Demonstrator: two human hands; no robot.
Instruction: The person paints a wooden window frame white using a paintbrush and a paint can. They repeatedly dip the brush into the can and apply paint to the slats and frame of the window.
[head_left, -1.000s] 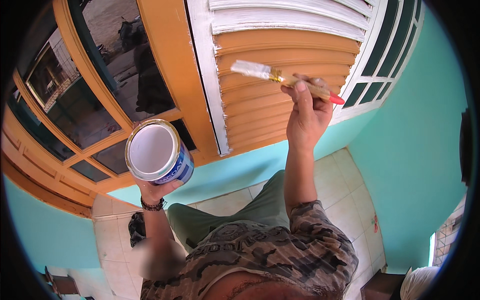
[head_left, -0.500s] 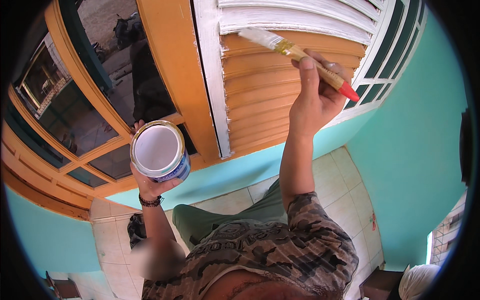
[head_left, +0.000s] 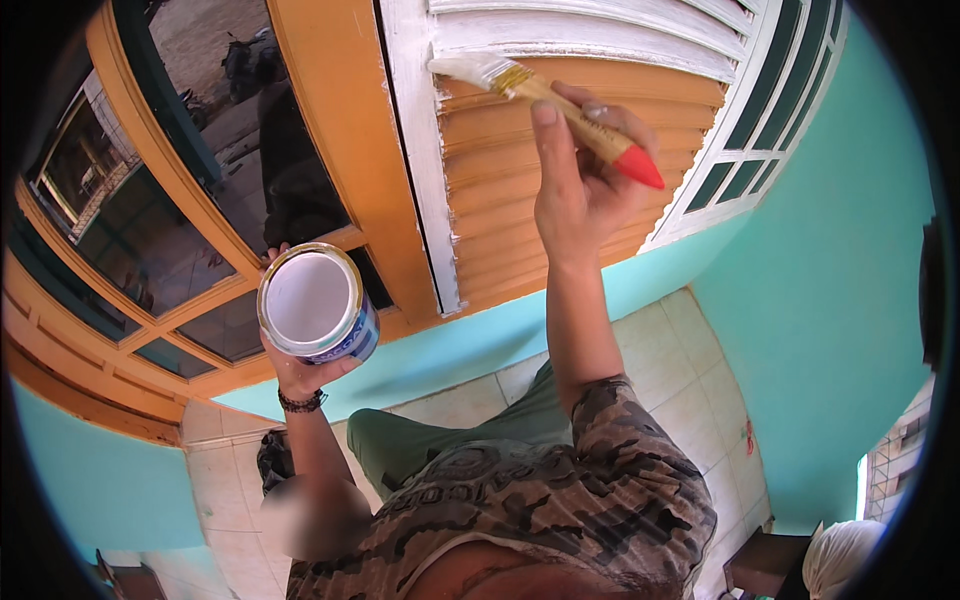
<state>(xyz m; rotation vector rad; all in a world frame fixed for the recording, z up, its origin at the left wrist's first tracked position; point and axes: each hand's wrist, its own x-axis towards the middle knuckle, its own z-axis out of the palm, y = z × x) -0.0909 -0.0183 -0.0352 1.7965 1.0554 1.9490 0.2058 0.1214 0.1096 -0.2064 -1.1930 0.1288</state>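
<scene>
From my remote seat I take the louvred shutter (head_left: 590, 190) as the landmark. The right hand (head_left: 580, 175) keeps its grip clenched round the wooden handle of the paintbrush (head_left: 560, 95), and over the last second it has risen up the shutter: the bristles now touch the line where the white-painted slats meet the bare orange ones, so I judge the white coat is working its way downward slat by slat. The left hand (head_left: 300, 365) grasps 1 open paint can (head_left: 315, 305) from below, held to the left of the shutter and lower than the brush; it has barely shifted. Left of the shutter stands an orange window frame (head_left: 330, 140) with dark glass. Below the shutter runs a turquoise wall (head_left: 830, 300), then a pale tiled floor (head_left: 680, 380).
</scene>
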